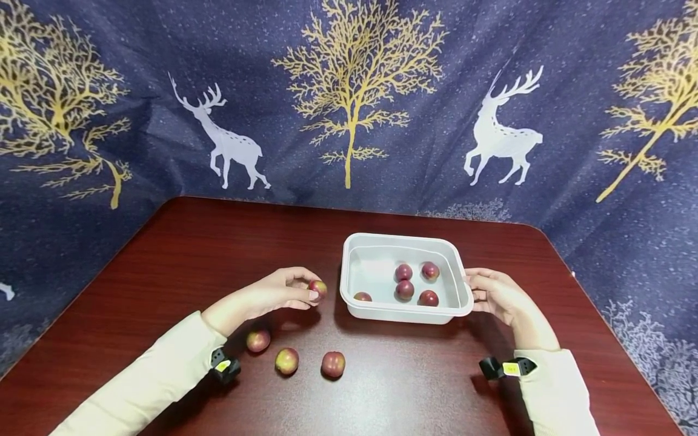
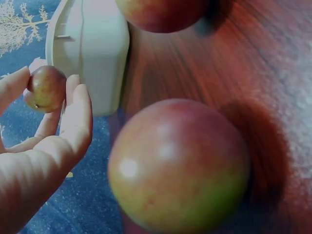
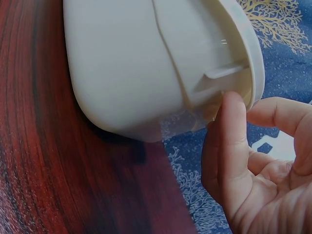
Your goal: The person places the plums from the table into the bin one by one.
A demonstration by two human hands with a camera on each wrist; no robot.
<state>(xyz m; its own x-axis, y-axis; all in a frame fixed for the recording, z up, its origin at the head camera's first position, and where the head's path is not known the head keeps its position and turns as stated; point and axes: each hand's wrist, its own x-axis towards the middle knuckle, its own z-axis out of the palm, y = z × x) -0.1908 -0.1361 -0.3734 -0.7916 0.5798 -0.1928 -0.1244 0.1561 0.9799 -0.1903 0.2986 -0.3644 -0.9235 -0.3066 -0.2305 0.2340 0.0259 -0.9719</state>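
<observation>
The fingers of the left hand (image 1: 275, 295) pinch one plum (image 1: 321, 287), up off the surface (image 1: 403, 387). The box (image 1: 406, 312) is just right of these fingers, not touching the plum. At the box's right end, the fingers of the right hand (image 1: 498, 297) hold its rim (image 1: 468, 306). Five plums inside (image 1: 405, 290) lie to the right of the left fingers; one by the near wall is partly hidden. Three loose plums (image 1: 286, 361) lie closer to the person than the left fingers, and one of them is beside the left strap (image 1: 223, 366).

The plum is round and smooth, so it could slip if the pinch is too weak. If the left hand goes too low, the plum could bump the rim and roll off. The strap might knock a loose plum. A hard pull by the right hand could tip the box and make the plums inside roll.

The surface is shiny, dark red-brown wood. Past both hands hangs a blue cloth (image 1: 305, 175) with gold trees (image 1: 351, 91) and white deer (image 1: 504, 142).
</observation>
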